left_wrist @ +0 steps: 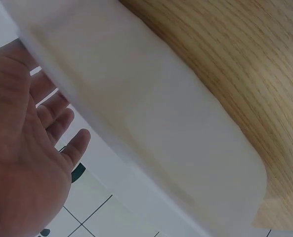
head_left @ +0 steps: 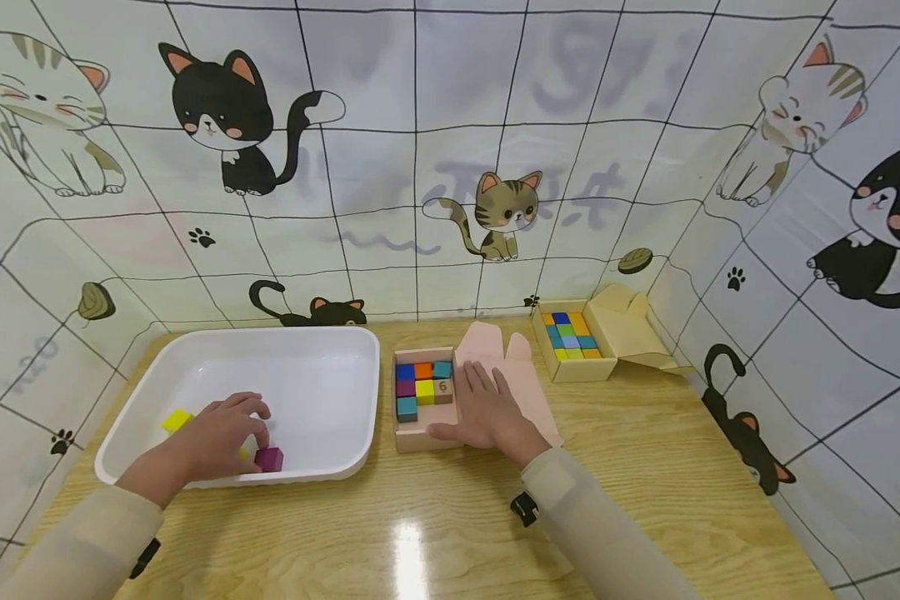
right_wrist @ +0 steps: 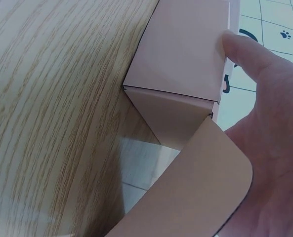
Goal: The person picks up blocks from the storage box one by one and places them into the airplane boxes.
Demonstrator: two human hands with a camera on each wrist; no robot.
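My left hand [head_left: 221, 437] reaches down into the white tray [head_left: 330, 333]. Its thumb and index finger are at the left side of a purple cube [head_left: 270, 460]; whether they pinch it cannot be made out. In the left wrist view the tray's wall hides the thumb tip and the cube. A yellow cube [head_left: 176, 421] lies left of the hand, and a bit of yellow shows between thumb and finger. My right hand [head_left: 487, 408] rests with fingers straight on the folded-back lid [head_left: 532, 400] of a pink box [head_left: 429, 442], thumb at the box's front edge. Several coloured cubes fill part of that box.
A cream box [head_left: 581, 371] packed with coloured cubes stands at the back right, its lid [head_left: 630, 325] opened to the right. Inside the pink box, one wooden cube [head_left: 443, 387] shows a 6. Cat-patterned sheeting [head_left: 375, 183] rises behind the wooden table [head_left: 480, 533].
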